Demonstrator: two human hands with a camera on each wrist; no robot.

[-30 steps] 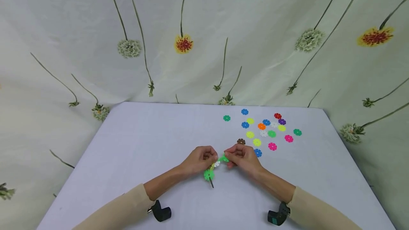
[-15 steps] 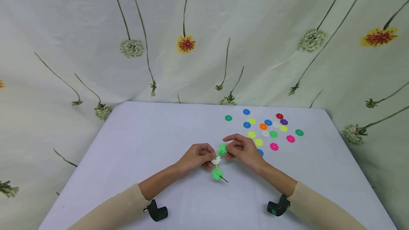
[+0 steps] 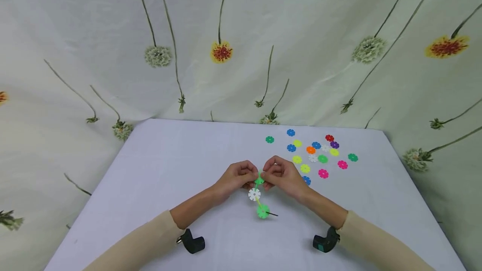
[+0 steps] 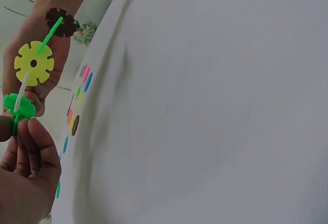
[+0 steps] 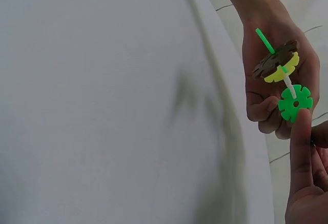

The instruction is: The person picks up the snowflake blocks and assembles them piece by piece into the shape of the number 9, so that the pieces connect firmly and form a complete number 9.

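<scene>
A short chain of notched plastic discs hangs from my fingertips in the head view. Its top green disc (image 3: 259,180) is pinched between my left hand (image 3: 236,179) and my right hand (image 3: 285,180), whose fingertips meet close together. Below come a white disc (image 3: 254,194), a yellow disc (image 4: 34,62) and a lower green disc (image 3: 262,211). A brown disc (image 4: 60,22) ends the chain, edge-on in the head view. The right wrist view shows my right index finger (image 5: 301,142) lying against a green disc (image 5: 295,103). Fingers partly cover the top disc.
Loose discs in several colours lie at the back right of the white table (image 3: 180,149), among them an orange disc (image 3: 310,150), a pink disc (image 3: 323,173) and a red disc (image 3: 329,138). A flower-print cloth (image 3: 241,74) hangs behind the table.
My left hand has shifted its grip from lower down, by the white disc, to the top green disc. The chain's lower end has swung right and hangs free below both hands.
</scene>
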